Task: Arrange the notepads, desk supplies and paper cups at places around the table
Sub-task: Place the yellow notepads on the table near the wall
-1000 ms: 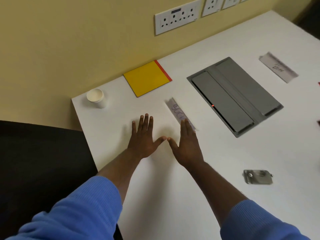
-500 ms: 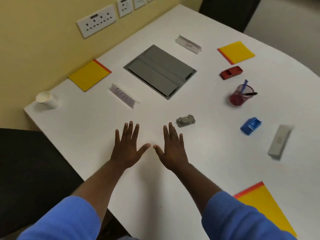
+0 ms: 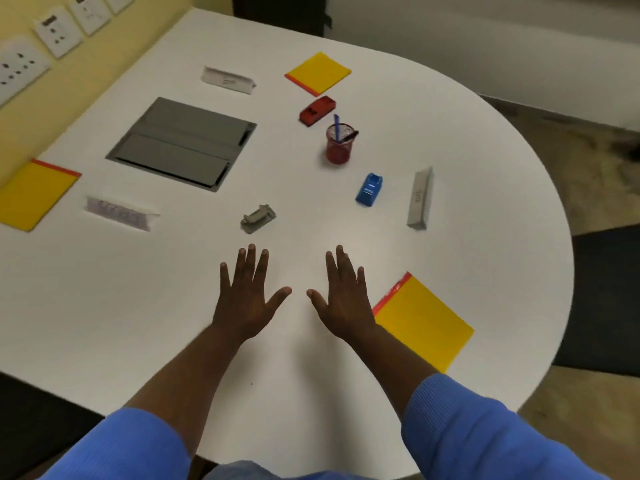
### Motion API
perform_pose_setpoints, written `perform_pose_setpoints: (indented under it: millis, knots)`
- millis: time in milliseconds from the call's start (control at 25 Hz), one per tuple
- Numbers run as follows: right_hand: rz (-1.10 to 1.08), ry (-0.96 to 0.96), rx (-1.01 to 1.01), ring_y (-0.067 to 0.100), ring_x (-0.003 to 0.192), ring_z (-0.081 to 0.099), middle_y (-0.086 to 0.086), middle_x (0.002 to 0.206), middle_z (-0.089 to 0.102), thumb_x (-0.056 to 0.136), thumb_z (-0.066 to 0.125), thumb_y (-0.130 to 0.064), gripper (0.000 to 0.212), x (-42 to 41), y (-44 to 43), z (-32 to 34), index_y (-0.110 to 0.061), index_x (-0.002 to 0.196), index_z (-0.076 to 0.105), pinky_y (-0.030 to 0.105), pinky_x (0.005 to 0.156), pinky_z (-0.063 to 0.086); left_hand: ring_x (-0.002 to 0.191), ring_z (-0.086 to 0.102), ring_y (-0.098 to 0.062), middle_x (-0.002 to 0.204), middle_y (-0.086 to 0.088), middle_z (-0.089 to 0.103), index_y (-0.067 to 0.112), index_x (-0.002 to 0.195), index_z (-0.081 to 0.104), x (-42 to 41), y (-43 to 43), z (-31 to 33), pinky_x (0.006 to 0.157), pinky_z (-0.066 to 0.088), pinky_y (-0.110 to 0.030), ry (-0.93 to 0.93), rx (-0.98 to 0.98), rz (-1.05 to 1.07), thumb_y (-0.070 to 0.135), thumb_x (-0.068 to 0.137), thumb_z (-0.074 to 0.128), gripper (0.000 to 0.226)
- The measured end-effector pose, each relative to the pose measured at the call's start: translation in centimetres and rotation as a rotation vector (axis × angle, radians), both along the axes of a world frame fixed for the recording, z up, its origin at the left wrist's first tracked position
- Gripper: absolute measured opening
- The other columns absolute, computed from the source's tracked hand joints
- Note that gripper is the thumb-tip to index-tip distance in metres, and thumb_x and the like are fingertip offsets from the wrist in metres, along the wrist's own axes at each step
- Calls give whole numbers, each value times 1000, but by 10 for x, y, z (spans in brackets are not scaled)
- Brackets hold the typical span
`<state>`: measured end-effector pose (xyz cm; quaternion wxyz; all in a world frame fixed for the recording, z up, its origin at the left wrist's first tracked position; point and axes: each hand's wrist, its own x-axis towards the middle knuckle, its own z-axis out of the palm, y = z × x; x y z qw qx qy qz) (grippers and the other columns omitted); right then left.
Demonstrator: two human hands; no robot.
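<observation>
White table (image 3: pixel 450 133) filling most of the frame, grey cable hatch (image 3: pixel 183 143) sitting upper left. Yellow notepad (image 3: pixel 424 323) lying lower right, notepad (image 3: pixel 33 194) at left edge, notepad (image 3: pixel 318 73) upper centre, each near its own place. Left hand (image 3: pixel 247 299) and right hand (image 3: pixel 346 299) lying flat at centre, fingers spread wide, gripping nothing. Name card (image 3: pixel 419 198) standing right, name card (image 3: pixel 119 213) left, name card (image 3: pixel 228 80) top. Desk supplies bunching mid-frame: pen cup (image 3: pixel 338 145), blue piece (image 3: pixel 370 188), red piece (image 3: pixel 318 110), grey punch (image 3: pixel 258 219). No paper cups showing. Judging notepads placed; supplies and cups likely remaining.
</observation>
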<state>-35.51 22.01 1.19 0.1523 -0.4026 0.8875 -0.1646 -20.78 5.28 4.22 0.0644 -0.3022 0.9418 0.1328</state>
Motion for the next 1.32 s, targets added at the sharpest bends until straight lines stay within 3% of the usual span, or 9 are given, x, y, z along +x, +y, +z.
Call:
perform_pose_setpoints:
  millis: [360, 640, 760, 880, 1000, 1160, 1320]
  knots:
    - [-302, -42, 99, 19, 154, -19, 1, 167, -22, 95, 44, -64, 95, -36, 111, -18, -22, 161, -9, 46, 123, -9, 157, -19, -20, 169, -2, -23, 23, 163, -10, -79, 74, -33, 126, -10, -52, -58, 42, -249, 82, 86, -1, 97]
    - [-570, -222, 139, 25, 156, -5, 6, 169, -13, 97, 50, -60, 93, -39, 190, -51, -16, 162, 0, 52, 124, 2, 159, -6, -22, 172, -4, -14, 21, 164, -7, -119, 123, -72, 128, 2, -47, -187, 164, -420, 69, 101, 27, 86]
    - [-621, -265, 159, 26, 156, -4, 7, 169, -11, 96, 53, -58, 94, -35, 208, -64, -16, 162, 1, 53, 124, 5, 159, 4, -26, 173, -8, -1, 16, 165, 4, -132, 141, -86, 127, 9, -49, -272, 181, -466, 66, 102, 34, 86]
    - [-665, -327, 178, 27, 156, -1, 8, 169, -9, 95, 58, -54, 96, -34, 220, -75, -15, 162, 2, 51, 124, 11, 150, 31, -30, 166, -12, 28, 11, 162, 16, -143, 160, -97, 121, 28, -50, -269, 216, -479, 62, 100, 46, 86]
    - [-673, -411, 177, 27, 156, 2, 6, 170, -7, 95, 62, -49, 95, -32, 231, -81, -14, 162, 3, 49, 121, 24, 135, 48, -33, 151, -14, 45, 9, 159, 24, -155, 177, -101, 109, 40, -48, -243, 297, -353, 57, 95, 58, 86]
    - [-658, -398, 174, 27, 156, 1, 8, 169, -5, 94, 65, -44, 95, -31, 238, -85, -11, 161, 7, 43, 123, 19, 127, 54, -36, 140, -17, 52, 10, 149, 39, -178, 180, -105, 106, 46, -50, -252, 490, -17, 48, 91, 70, 76]
    - [-687, -426, 130, 26, 156, 4, 7, 169, -2, 93, 69, -37, 94, -33, 240, -84, -10, 161, 11, 40, 123, 19, 123, 60, -30, 137, -11, 62, 10, 137, 58, -189, 170, -108, 103, 50, -41, -187, 646, 190, 26, 90, 72, 52]
